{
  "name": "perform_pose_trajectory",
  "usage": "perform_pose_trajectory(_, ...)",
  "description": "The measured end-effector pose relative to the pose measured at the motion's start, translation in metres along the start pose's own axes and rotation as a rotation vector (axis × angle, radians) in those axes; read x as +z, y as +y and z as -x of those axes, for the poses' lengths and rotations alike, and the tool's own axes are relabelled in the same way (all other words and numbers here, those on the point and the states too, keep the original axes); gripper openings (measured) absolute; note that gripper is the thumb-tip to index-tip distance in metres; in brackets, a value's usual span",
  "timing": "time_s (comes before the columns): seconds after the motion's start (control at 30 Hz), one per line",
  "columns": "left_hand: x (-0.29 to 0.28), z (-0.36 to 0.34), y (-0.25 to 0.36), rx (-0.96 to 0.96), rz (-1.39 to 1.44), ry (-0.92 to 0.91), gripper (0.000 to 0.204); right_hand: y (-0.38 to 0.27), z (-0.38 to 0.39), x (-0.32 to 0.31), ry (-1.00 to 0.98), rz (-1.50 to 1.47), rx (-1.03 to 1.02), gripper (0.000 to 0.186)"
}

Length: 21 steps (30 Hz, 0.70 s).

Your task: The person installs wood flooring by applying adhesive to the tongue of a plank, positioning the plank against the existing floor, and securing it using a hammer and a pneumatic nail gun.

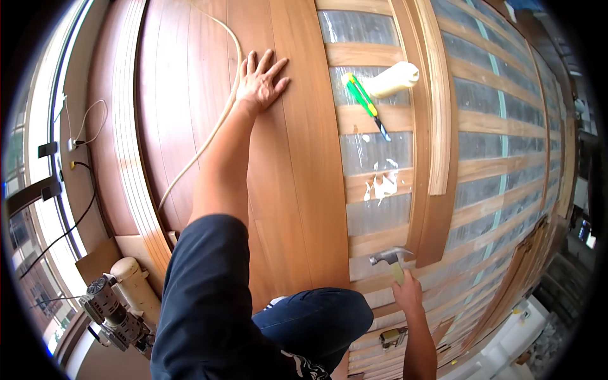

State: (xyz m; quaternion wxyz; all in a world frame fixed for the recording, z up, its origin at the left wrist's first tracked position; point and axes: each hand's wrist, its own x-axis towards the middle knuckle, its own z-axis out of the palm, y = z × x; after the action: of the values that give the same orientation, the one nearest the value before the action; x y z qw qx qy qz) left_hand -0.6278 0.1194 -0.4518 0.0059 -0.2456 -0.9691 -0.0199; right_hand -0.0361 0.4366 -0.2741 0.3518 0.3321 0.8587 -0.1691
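My left hand lies with spread fingers on the laid reddish-brown floorboards, right beside a cream cord. My right hand grips a hammer at lower right, its metal head over the battens and plastic sheeting. A green and yellow utility knife and a cream roll or bottle, too unclear to tell which, lie on the open battens right of the boards. White scraps lie below the knife.
Loose long strips run along the battens. A compressor with a cream tank stands at lower left, by a window with cables. A tool, possibly a nail gun, lies near my right arm. Stacked boards are at right.
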Motion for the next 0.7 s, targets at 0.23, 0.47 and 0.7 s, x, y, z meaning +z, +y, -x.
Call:
perform_pose_trajectory(0.23,-0.01,-0.014,-0.01,-0.031,0.225,0.025,0.053,-0.025,-0.197,-0.247,0.593,-0.207,-0.633,0.018)
perform_pose_trajectory(0.47,-0.019,-0.022,-0.028,-0.079,0.338,-0.15,0.059,-0.482,-0.403,-0.472,0.425,0.166,-0.448,0.042)
perform_pose_trajectory(0.7,-0.016,-0.025,-0.036,-0.1,0.403,-0.176,0.062,-0.679,-0.559,-0.452,0.178,0.568,-0.334,0.043)
